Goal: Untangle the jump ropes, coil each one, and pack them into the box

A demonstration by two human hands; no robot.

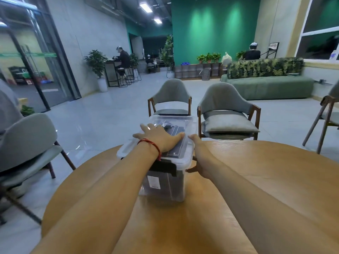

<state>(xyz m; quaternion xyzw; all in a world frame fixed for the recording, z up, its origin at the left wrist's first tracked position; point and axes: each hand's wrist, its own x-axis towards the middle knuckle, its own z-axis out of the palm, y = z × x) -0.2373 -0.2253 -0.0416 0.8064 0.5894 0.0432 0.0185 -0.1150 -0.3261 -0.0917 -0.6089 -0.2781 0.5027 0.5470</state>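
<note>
A clear plastic box [165,187] with its clear lid [180,121] on stands on the round wooden table [256,180]. Dark contents show dimly through the walls; I cannot make out separate jump ropes. My left hand [159,137] lies flat on top of the lid, fingers spread, a red string around the wrist. My right hand [199,154] presses against the box's right side near a dark latch [190,170], fingers curled at the rim. A black latch [163,168] sits on the near end.
Two grey padded chairs [225,114] stand just beyond the table's far edge, another chair [27,143] at the left and one at the far right. A green sofa [267,85] lies further back. People sit at distant tables.
</note>
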